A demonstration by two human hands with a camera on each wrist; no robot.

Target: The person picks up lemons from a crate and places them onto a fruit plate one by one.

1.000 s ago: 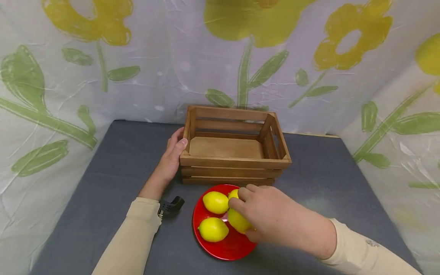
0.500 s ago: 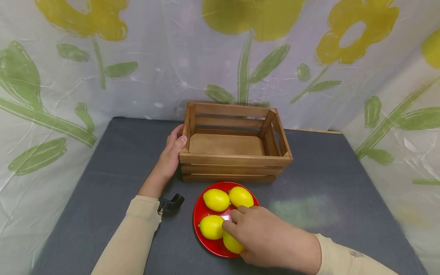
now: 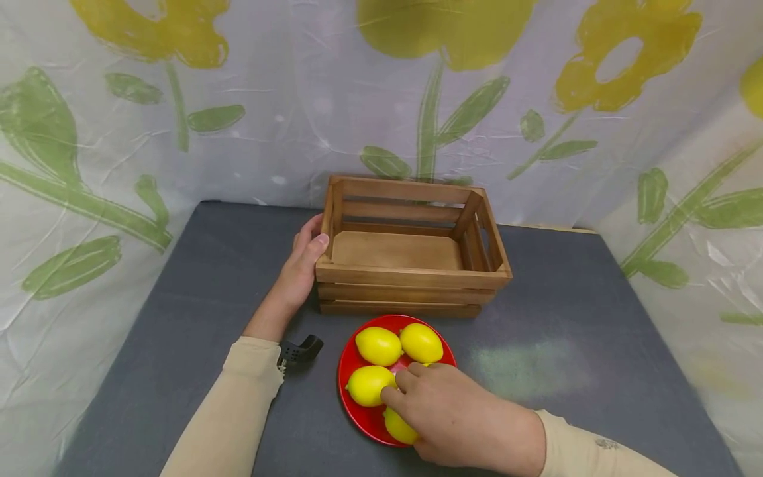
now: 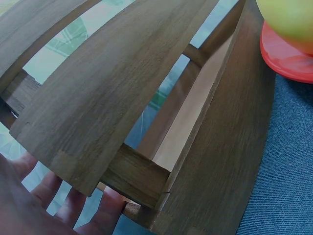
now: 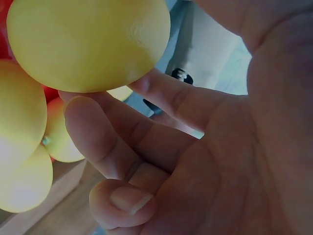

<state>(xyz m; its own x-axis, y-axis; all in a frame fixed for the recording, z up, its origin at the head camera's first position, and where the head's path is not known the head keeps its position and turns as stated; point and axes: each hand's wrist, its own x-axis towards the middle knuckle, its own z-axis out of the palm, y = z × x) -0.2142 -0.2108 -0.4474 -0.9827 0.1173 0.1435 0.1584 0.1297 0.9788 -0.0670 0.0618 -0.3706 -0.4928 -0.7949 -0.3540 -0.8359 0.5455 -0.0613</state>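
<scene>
A slatted wooden crate (image 3: 411,291) stands at the middle back of the table. My left hand (image 3: 302,262) holds its left end, thumb at the top rim; in the left wrist view several fingers (image 4: 71,205) lie along the slat ends. In front of the crate, a red plate (image 3: 360,417) bears several yellow lemons (image 3: 378,346). Over the plate's near right part, my right hand (image 3: 453,414) has its fingers round a lemon (image 3: 401,427), partly covered by the hand. The right wrist view shows that lemon (image 5: 88,44) large against the fingertips, other lemons (image 5: 19,112) beside it.
A dark grey cloth (image 3: 208,265) covers the table. Behind and to the sides hangs a pale curtain (image 3: 286,119) printed with yellow flowers. A black strap piece (image 3: 303,348) juts from the left wrist, left of the plate.
My right hand has moved toward me with a lemon, from the plate's middle right to its near side, uncovering the far right lemon. The left hand keeps its hold on the crate.
</scene>
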